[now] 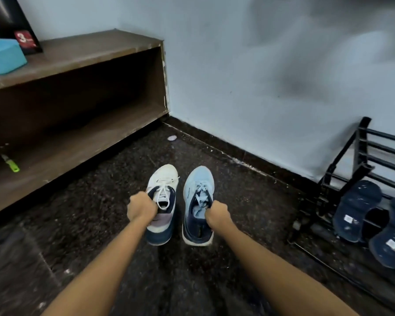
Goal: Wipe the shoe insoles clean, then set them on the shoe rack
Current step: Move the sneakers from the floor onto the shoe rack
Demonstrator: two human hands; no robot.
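A white sneaker [163,185] with navy trim and white laces points toes away over the dark speckled floor [100,213]. The left hand [141,207] grips its collar, fingers curled tight. Just beside it is a light blue sneaker [197,183] with a navy heel, and the right hand [217,213] pinches its opening edge. The insoles are hidden inside the shoes. Well apart on the right stands the black metal shoe rack [360,142].
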